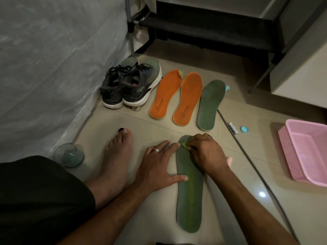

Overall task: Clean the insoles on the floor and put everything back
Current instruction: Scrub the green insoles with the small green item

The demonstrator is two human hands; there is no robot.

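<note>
A green insole (pixel 190 200) lies lengthwise on the tiled floor in front of me. My left hand (pixel 159 165) lies flat, fingers spread, with its thumb pressing the insole's left edge. My right hand (pixel 205 152) is curled on the insole's toe end and pinches a small green scrubbing piece (pixel 184 144). Farther back lie two orange insoles (pixel 165 94) (pixel 188 99) and a second green insole (pixel 209 105), side by side. A pair of dark running shoes (pixel 131 85) stands left of them.
A pink plastic basket (pixel 304 151) sits at the right. A small tube (pixel 233 130) and blue cap (pixel 244 129) lie near a grey hose (pixel 247 156). A glass (pixel 69 155) stands by my bare foot (pixel 115 161). A dark rack (pixel 203 29) is behind.
</note>
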